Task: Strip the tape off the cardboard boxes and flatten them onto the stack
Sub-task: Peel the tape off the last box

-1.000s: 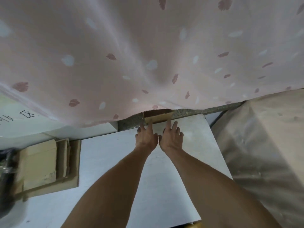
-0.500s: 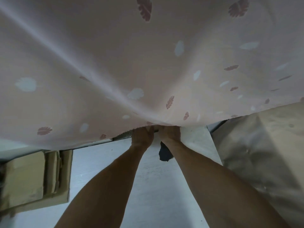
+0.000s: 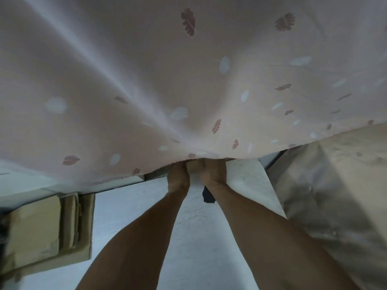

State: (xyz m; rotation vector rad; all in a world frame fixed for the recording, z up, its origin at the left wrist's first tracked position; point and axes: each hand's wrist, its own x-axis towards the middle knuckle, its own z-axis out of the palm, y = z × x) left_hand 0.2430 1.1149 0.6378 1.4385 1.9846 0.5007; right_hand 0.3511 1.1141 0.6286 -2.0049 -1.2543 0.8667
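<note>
**Both hands under the curtain hem**

Left hand [image 3: 178, 178] and right hand [image 3: 214, 174] reach side by side at frame centre, fingers hidden beneath the pink curtain [image 3: 188, 84]; grip impossible to tell. Flattened cardboard stack [image 3: 46, 231] lies lower left on the white floor [image 3: 129, 216]

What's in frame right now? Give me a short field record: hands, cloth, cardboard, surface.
left hand: reaches under the cloth edge; fingers hidden
right hand: beside the left, fingers also hidden under the cloth
cloth: pink, leaf print, fills the upper frame and drapes over both hands
cardboard stack: flattened pieces, lower left on the surface
surface: white, under both forearms
dark object: small, by the right wrist; identity unclear
box being worked: not visible
</note>
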